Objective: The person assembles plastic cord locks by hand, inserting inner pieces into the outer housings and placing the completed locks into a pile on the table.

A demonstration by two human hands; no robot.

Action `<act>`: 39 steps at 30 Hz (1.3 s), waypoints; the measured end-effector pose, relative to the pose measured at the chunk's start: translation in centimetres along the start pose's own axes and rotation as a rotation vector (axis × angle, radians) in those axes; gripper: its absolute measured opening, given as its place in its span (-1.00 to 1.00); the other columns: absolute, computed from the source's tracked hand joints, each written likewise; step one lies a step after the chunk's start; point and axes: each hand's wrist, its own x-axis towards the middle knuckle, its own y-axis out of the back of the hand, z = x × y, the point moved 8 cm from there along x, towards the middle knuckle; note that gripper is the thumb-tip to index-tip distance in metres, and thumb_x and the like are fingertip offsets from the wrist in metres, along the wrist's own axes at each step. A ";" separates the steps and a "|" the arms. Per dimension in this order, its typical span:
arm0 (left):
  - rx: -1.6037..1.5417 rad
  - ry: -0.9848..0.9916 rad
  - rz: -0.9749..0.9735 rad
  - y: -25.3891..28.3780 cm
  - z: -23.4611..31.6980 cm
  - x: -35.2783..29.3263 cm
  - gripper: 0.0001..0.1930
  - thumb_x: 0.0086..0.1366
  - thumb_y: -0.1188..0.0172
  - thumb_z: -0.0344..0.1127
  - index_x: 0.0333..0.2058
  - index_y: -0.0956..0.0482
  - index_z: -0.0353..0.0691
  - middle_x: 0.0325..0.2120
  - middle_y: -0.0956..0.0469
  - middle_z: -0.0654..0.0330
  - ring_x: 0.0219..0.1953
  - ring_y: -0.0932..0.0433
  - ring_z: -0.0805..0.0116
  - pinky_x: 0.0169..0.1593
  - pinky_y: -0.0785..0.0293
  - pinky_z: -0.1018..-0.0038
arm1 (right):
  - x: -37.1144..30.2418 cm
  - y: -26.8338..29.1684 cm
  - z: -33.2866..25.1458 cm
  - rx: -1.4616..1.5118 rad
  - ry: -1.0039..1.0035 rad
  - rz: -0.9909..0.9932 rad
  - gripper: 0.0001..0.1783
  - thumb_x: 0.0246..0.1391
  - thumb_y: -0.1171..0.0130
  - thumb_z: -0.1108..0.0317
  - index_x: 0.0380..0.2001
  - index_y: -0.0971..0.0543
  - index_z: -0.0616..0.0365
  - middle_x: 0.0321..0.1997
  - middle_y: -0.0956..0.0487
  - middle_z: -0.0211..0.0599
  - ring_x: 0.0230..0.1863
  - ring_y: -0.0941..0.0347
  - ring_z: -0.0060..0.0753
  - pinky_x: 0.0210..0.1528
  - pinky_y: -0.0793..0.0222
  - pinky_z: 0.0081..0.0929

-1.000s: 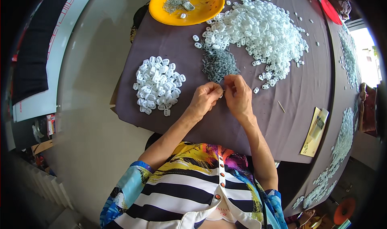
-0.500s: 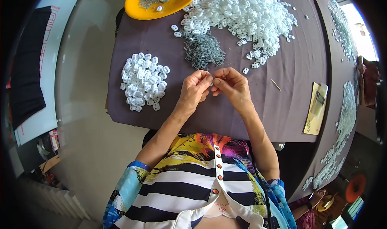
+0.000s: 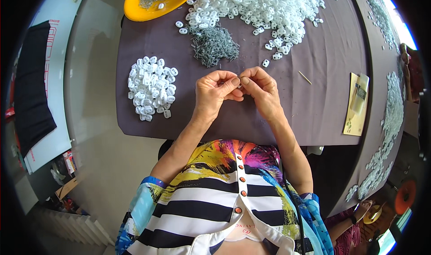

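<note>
My left hand [image 3: 216, 92] and my right hand [image 3: 259, 89] meet fingertip to fingertip above a dark purple-grey tablecloth [image 3: 287, 116]. Between the fingertips sits a small white plastic piece [image 3: 239, 85], mostly hidden. Just beyond the hands lies a heap of small grey metal pins [image 3: 213, 46]. A small pile of white plastic pieces [image 3: 151, 87] lies to the left of my left hand. A much larger heap of white plastic pieces [image 3: 260, 6] spreads across the far side of the table.
A yellow bowl [image 3: 152, 1] holding grey pins and a few white pieces stands at the far left. A thin stick [image 3: 305, 78] and a yellowish card [image 3: 357, 104] lie to the right. More white pieces [image 3: 388, 129] trail along the right edge. Another person's hand [image 3: 361, 208] shows at lower right.
The view has shifted so the table sits higher in the picture. My hands have stayed together at the fingertips, working the small piece; the piles have not changed.
</note>
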 end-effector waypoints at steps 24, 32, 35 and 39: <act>0.302 -0.173 0.018 0.4 0.4 -0.2 -0.94 0.12 -0.06 -0.53 -0.41 -0.49 -0.41 -0.62 -0.50 0.21 -0.64 -0.48 0.54 -0.55 -0.49 0.63 | 0.1 -0.6 -0.2 -0.101 0.008 -0.040 -0.94 0.05 0.03 0.54 -0.41 -0.43 0.30 -0.46 -0.50 -0.34 -0.42 -0.47 -0.58 -0.32 -0.44 -0.64; 0.611 -0.461 0.059 0.0 2.1 -0.3 -0.96 0.10 -0.07 -0.56 -0.46 -0.50 -0.37 -0.59 -0.47 0.28 -0.64 -0.46 0.56 -0.58 -0.43 0.65 | 0.4 -0.6 -0.2 -0.185 0.043 0.009 -0.94 0.04 0.04 0.56 -0.43 -0.43 0.33 -0.50 -0.51 -0.31 -0.46 -0.48 -0.56 -0.37 -0.45 -0.64; 0.669 -0.593 0.100 -0.9 3.2 -0.8 -0.96 0.10 -0.07 -0.56 -0.46 -0.50 -0.36 -0.60 -0.47 0.28 -0.66 -0.45 0.54 -0.58 -0.43 0.64 | 0.1 -0.4 -0.1 -0.226 0.087 0.061 -0.93 0.03 0.03 0.57 -0.44 -0.44 0.34 -0.53 -0.51 -0.32 -0.47 -0.46 -0.59 -0.38 -0.44 -0.65; 0.423 -0.325 0.085 -0.2 1.5 -0.2 -0.94 0.14 -0.06 -0.54 -0.41 -0.49 -0.39 -0.57 -0.48 0.26 -0.62 -0.47 0.55 -0.55 -0.45 0.65 | -0.2 -0.3 -0.6 -0.304 0.105 0.140 -0.93 0.02 0.01 0.56 -0.45 -0.46 0.34 -0.55 -0.50 -0.36 -0.50 -0.44 -0.64 -0.42 -0.42 -0.68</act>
